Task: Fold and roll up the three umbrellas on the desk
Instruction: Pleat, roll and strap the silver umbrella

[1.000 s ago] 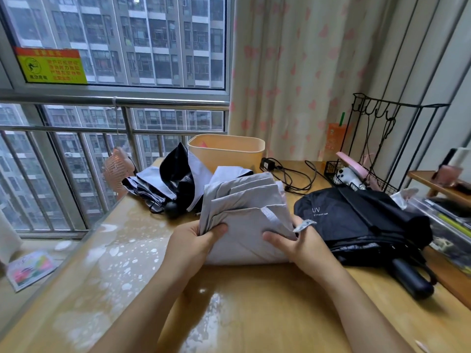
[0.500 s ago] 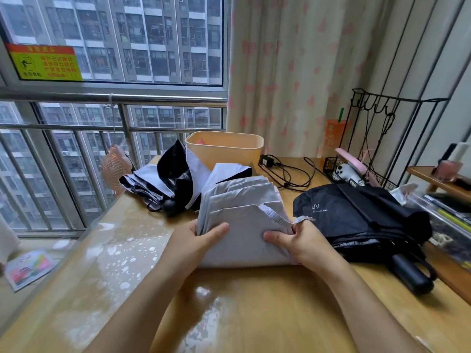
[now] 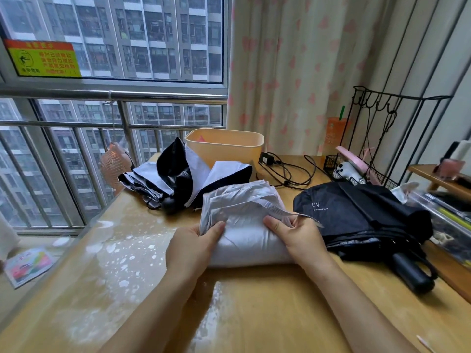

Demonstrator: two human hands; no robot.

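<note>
Black umbrella just right of the grey umbrella, black-and-white umbrella behind-left. Half rolled, creased; left hand and right hand grip its ends, right apparently pinching its strap.

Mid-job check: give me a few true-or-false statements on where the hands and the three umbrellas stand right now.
1. The left hand and the right hand both grip the silver umbrella. True.
2. The black umbrella lies left of the silver one. False: it lies to its right.
3. The black-and-white umbrella lies untouched next to the tub. True.
4. The silver umbrella's strap is fastened round it. False: it hangs loose over the right hand.
</note>
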